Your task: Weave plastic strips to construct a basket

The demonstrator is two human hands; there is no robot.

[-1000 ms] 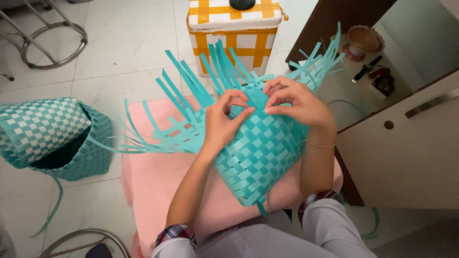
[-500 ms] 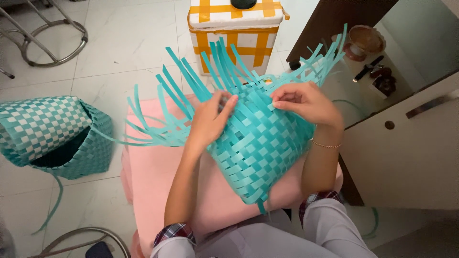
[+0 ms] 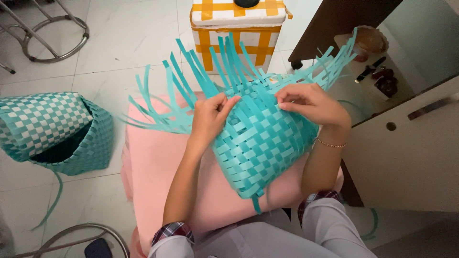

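A half-woven teal basket (image 3: 260, 143) of flat plastic strips lies tilted on a pink cushion (image 3: 153, 167) in front of me. Loose strip ends (image 3: 201, 81) fan out from its upper rim to the left, back and right. My left hand (image 3: 210, 117) presses on the basket's left upper edge, fingers pinching a strip. My right hand (image 3: 311, 102) pinches a strip at the rim on the right; a thin bracelet is on that wrist.
A finished teal-and-white woven basket (image 3: 52, 131) lies on its side on the tiled floor at left. A white box with orange tape (image 3: 234, 28) stands behind. A cabinet (image 3: 411, 143) is at right, metal stool legs (image 3: 52, 33) at upper left.
The hands moved apart along the rim: my left hand shifted left and down, my right hand stayed at the right rim. The basket turned slightly and the loose strips spread.
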